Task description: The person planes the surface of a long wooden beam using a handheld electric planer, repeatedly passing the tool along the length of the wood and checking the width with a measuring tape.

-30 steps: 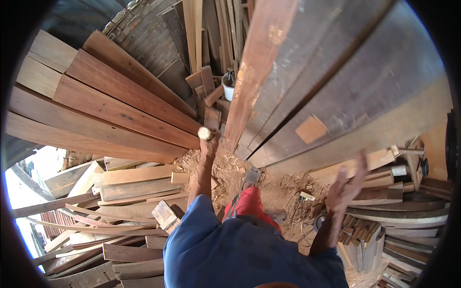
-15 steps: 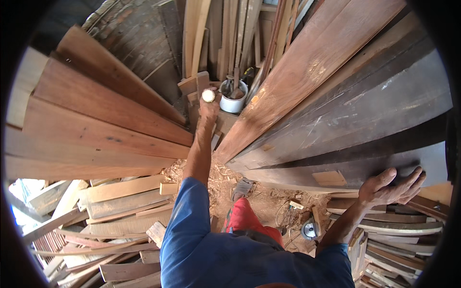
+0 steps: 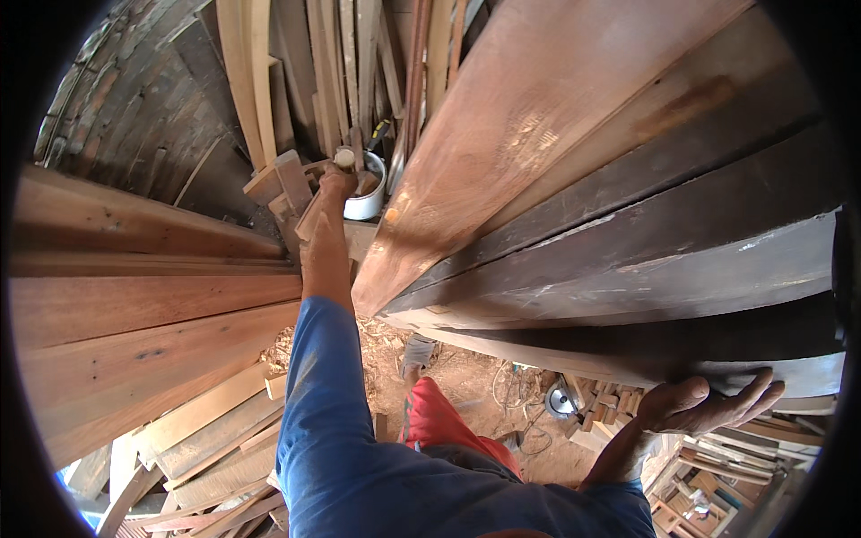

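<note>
My left hand (image 3: pixel 334 190) reaches far forward, closed around an upright wooden handle (image 3: pixel 344 160) with a pale round end. The rest of that tool is hidden below the fist. Right beside it is a white bucket (image 3: pixel 363 208) holding several tools, among them one with a yellow and black handle (image 3: pixel 378 134). At the right, my right hand (image 3: pixel 704 408) is open, thumb and fingers stretched out against the lower edge of a dark, wide plank (image 3: pixel 789 372). I cannot tell how firmly it presses there.
Tall reddish planks (image 3: pixel 143 305) lean at the left. A broad brown plank (image 3: pixel 502 134) stands beside dark ones at the right. Offcuts (image 3: pixel 215 430) pile up lower left. A power tool with a round disc (image 3: pixel 560 401) and a cord lies on the shaving-strewn floor (image 3: pixel 466 363).
The view has shifted, so the planks and bucket appear farther left. My left hand is now nearer the bucket, still gripping the handle. My right hand stays at the dark plank.
</note>
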{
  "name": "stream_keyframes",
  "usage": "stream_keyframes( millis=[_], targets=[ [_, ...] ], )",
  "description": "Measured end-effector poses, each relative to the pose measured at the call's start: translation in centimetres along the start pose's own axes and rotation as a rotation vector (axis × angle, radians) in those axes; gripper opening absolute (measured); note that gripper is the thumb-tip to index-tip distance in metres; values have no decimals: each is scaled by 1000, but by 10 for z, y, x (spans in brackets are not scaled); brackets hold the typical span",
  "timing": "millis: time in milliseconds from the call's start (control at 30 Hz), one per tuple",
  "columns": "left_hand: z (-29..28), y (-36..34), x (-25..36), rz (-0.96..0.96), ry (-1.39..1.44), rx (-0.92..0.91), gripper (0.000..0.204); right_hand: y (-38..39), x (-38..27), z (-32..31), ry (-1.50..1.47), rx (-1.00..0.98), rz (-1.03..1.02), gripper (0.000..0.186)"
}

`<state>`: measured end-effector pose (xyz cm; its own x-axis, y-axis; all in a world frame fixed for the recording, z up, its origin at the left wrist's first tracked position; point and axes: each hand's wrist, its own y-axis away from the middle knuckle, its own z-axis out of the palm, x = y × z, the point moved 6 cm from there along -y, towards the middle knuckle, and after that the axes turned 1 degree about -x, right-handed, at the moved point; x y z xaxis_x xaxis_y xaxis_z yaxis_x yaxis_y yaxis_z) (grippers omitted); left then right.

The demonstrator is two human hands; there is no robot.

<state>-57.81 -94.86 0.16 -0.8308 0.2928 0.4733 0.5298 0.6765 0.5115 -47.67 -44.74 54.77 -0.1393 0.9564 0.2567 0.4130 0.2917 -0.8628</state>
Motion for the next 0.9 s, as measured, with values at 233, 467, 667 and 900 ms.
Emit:
stream_keyframes(
  millis=[233, 467, 667, 900],
  targets=[
    [30, 24, -124, -73, 7, 113, 73, -4, 14, 0, -77, 22, 17, 83],
    [225, 257, -246, 757, -588, -485, 43, 4, 13, -4, -224, 2, 58, 74],
    [292, 479, -250, 563, -471, -1401, 34, 41, 42, -23, -678, -171, 180, 58],
    [337, 539, -94, 462, -299, -1475, 33, 269, 179, -121, -593, -632, 768, 53]
  ],
)
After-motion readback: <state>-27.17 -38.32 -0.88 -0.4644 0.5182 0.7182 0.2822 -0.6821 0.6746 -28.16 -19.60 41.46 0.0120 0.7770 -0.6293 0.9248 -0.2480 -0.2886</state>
